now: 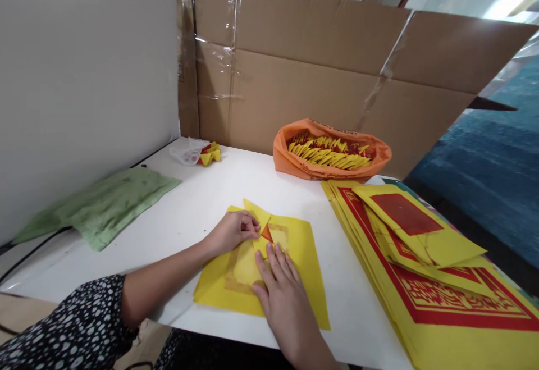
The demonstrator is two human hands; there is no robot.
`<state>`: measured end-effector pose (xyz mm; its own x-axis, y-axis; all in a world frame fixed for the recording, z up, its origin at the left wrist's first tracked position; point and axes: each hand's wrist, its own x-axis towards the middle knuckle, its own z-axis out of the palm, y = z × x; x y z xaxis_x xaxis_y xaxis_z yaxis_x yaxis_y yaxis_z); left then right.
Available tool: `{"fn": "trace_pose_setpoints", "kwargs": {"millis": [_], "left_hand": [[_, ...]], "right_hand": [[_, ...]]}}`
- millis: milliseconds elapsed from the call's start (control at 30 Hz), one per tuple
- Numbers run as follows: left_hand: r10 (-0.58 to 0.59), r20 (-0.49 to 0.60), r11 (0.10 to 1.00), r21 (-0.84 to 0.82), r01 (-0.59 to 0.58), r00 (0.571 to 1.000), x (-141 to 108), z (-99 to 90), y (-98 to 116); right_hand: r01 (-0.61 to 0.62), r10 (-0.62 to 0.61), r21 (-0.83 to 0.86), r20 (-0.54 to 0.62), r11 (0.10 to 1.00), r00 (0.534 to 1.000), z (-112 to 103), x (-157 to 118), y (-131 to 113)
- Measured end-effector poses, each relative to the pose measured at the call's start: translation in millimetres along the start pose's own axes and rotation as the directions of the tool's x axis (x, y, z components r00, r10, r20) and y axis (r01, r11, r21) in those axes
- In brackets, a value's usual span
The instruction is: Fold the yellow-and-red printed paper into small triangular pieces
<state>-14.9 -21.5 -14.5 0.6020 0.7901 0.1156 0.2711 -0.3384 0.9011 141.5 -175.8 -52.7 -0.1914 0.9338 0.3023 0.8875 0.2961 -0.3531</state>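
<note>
A large sheet of yellow paper (pixel 315 280) lies flat on the white table, with a paler, brown-edged rectangle in its middle. On top of it sits a smaller folded yellow paper (pixel 255 208) with a pointed end and an orange-red triangle showing. My left hand (pixel 236 232) pinches the left edge of this folded paper between thumb and fingers. Flat beside it, my right hand (pixel 281 288) rests with fingers stretched over the folded paper's lower part and the sheet. My fingers hide part of the fold.
An orange bag (pixel 290 165) full of folded yellow-and-red papers stands at the back. To the right lie stacked yellow papers with red prints (pixel 421 302). A green cloth (pixel 113 204) and a white plastic bag (pixel 188 151) are at left. Cardboard (pixel 303 39) walls the rear.
</note>
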Motion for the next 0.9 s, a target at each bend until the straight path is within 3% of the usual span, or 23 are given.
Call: {"fn": "trace_pose_setpoints", "kwargs": {"millis": [200, 300, 367, 500, 600, 667, 767, 900], "left_hand": [[-0.019, 0.002, 1.000, -0.016, 0.019, 1.000, 0, 2.1, 2], [-0.019, -0.011, 1.000, -0.024, 0.019, 1.000, -3, 3.7, 5], [0.006, -0.026, 0.998, 0.064, -0.004, 1.000, -5, 4.6, 8], [0.039, -0.001, 0.961, 0.273, -0.037, 0.999, -8, 6.9, 13], [0.068, -0.023, 0.953, 0.297, -0.058, 0.997, -5, 9.3, 9], [0.055, -0.059, 0.966, 0.258, -0.038, 0.997, -2, 10.1, 3], [0.013, -0.117, 0.993, 0.120, 0.001, 0.993, 1, 7.3, -4], [0.015, -0.235, 0.999, 0.039, -0.006, 0.972, -3, -5.1, -9]], "right_hand": [[-0.017, 0.017, -0.011, -0.051, 1.000, 0.999, 0, 1, 1], [-0.038, 0.039, -0.029, 0.038, 0.999, 0.999, -4, 3, 3], [-0.050, 0.054, -0.042, 0.096, 0.998, 0.994, -10, 6, 3], [-0.035, 0.051, -0.100, 0.163, 0.994, 0.985, -32, 23, 0], [-0.057, 0.088, -0.141, 0.227, 0.988, 0.970, -55, 48, 1], [-0.095, 0.125, -0.149, 0.202, 0.984, 0.972, -62, 66, 4], [-0.116, 0.126, -0.084, 0.137, 0.990, 0.983, -54, 83, 10], [-0.101, 0.095, 0.082, 0.078, 0.991, 0.992, -23, 85, 16]]}}
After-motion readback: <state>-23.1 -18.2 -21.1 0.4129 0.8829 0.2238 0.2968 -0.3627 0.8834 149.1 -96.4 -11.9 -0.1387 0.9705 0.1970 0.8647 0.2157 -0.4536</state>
